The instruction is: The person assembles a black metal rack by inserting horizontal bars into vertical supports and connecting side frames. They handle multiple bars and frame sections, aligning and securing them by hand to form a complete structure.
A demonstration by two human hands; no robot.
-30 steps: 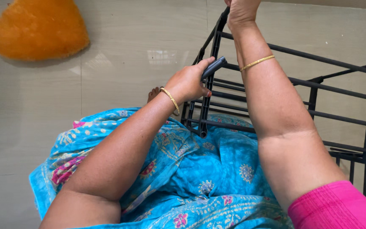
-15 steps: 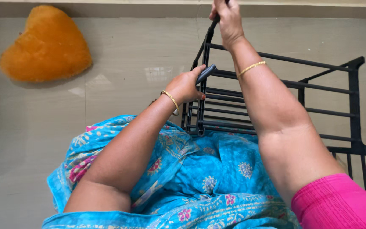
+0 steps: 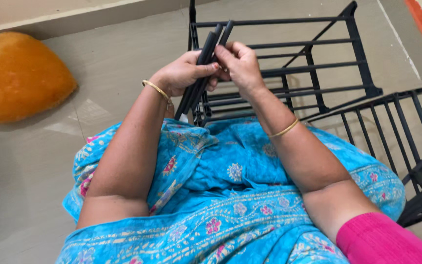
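A tiled floor (image 3: pixel 35 161) carries a black slatted rack (image 3: pixel 318 63) at 1 o'clock and an orange heart-shaped cushion (image 3: pixel 20 78) at 10 o'clock. Over a blue flowered lap (image 3: pixel 230 195), just in front of the rack, the left hand (image 3: pixel 181 73) and right hand (image 3: pixel 240 63) meet. Both sets of fingers (image 3: pixel 206 68) close around a bundle of black rods (image 3: pixel 202 61), slanting up toward 12 o'clock.

Black rods (image 3: pixel 202 66) being held up over the lap

Approx. 2–3 slim dark tubes, bundled side by side, tilting up-right, lower ends pointing down-left; sitting just in front of black slatted rack (image 3: pixel 289 73), gripped mid-length w/ both hands.
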